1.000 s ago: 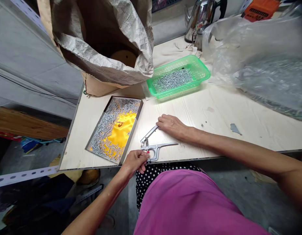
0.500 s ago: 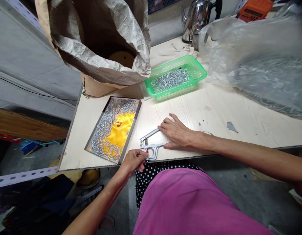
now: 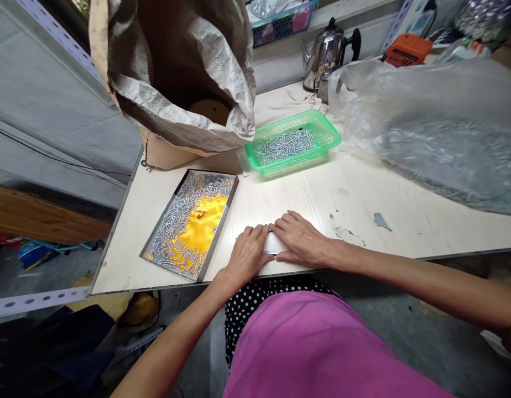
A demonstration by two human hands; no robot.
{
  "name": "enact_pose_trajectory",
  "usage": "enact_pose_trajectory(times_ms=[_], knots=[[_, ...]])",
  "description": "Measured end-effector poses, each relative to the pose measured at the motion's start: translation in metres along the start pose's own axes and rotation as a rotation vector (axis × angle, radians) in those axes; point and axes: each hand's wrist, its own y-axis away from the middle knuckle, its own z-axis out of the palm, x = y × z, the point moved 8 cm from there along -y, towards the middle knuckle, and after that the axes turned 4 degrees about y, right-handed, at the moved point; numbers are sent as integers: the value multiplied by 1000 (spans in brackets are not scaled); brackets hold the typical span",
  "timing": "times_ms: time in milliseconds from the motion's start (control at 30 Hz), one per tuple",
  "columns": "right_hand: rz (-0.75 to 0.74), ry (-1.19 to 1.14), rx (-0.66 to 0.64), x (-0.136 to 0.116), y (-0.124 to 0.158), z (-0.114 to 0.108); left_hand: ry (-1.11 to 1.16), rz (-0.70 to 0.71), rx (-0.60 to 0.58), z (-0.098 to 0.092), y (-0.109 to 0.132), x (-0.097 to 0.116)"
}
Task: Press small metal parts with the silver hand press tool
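My left hand (image 3: 248,250) and my right hand (image 3: 299,237) are side by side near the table's front edge, both wrapped round a grey metal hand tool (image 3: 274,243). Only the middle of the tool shows between them; the fingers cover its jaw end and most of its handles. To the left lies a shallow tray (image 3: 216,237) with a yellow lining, strewn with small silver metal pieces (image 3: 168,221). Farther back, a green plastic basket (image 3: 295,162) holds more of these pieces.
A large paper-and-woven sack (image 3: 156,105) stands open at the back left of the table (image 3: 408,232). A clear plastic bag (image 3: 446,143) lies at the right. Behind are a metal kettle (image 3: 324,55) and an orange box (image 3: 408,50).
My left hand has left the jaw end's lower side and now wraps over the tool. My right hand has closed round the handles, which were spread apart before. The view has shifted slightly.
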Motion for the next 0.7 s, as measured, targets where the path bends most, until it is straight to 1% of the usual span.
enact_pose_trajectory(times_ms=[100, 167, 267, 400, 567, 700], knots=[[20, -25, -12, 1, 1, 0, -3, 34, -34, 3, -5, -3], [33, -14, -17, 3, -1, 1, -7, 10, -22, 3, -6, -5], [13, 2, -22, 3, -8, 2, -14, -60, -5, 2, -6, -8], [-24, 2, -80, 6, -15, 7, -33, -125, -10, 3, -8, -8], [-43, -48, -88, 12, -24, 11, -44, -147, -3, 3, -10, -9], [-44, -65, -145, 14, -29, 15, -32, -151, -6, 3, -13, -10]])
